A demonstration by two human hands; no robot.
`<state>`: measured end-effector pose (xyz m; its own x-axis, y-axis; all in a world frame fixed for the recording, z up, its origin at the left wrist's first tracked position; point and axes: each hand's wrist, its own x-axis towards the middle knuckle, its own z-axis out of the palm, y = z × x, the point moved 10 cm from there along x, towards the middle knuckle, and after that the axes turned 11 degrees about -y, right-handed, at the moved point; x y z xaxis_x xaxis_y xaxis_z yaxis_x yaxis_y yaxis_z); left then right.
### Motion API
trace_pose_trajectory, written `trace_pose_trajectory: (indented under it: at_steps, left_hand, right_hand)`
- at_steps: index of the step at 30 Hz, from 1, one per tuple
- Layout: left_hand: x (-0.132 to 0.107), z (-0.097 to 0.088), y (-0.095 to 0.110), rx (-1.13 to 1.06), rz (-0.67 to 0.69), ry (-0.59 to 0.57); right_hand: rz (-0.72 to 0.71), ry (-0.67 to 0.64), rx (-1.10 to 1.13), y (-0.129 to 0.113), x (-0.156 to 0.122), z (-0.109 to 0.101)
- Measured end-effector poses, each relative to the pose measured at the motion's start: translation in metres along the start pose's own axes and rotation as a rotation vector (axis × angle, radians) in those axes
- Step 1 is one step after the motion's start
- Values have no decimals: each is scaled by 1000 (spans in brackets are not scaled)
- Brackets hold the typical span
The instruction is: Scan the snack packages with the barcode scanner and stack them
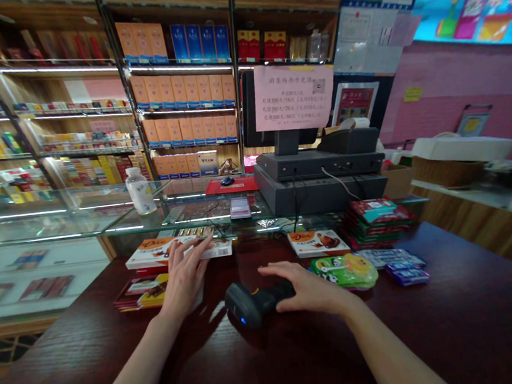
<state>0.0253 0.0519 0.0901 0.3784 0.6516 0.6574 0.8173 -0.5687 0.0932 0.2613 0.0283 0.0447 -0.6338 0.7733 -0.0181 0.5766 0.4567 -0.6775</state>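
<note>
Shop counter view here: the left hand (185, 277) is open with the fingers spread, fingertips resting on a white-and-orange Dove chocolate box (175, 251) lying flat, barcode end poking out just past the fingers. Right by that hand, on its left side, is a messy stack of flat red and yellow chocolate boxes (141, 293). The right hand (308, 286) is draped over the handle of a black handheld barcode scanner (257, 300) lying on its side with a small blue light glowing, but I can't tell if it's really gripping or just resting there. Just beside that hand sits a shiny green cartoon-print foil packet (345, 271), with a second orange Dove box (317, 242) above it. All of this is on a dark red wooden counter (454, 330), and a black cash register (320, 174) stands behind on a glass display case (54, 214).
</note>
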Motion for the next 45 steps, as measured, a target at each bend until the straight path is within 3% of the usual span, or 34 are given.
trace_pose_trajectory:
  at_steps: [6,13,17,26,45]
  left_hand:
    - [-3,-7,-1,111,-15,11]
    - [-6,-12,-3,190,-81,39]
    - [-7,-10,-4,187,-106,4]
    - [-9,-12,-3,145,-114,6]
    - [-10,-16,4,256,-41,84]
  right_hand:
    - [-28,-54,-129,4,10,24]
    - [-80,-63,-232,-9,15,29]
    - [-92,-30,-241,-15,14,25]
    - [-52,121,-52,-14,4,-7]
    - [-21,52,2,-4,1,-8]
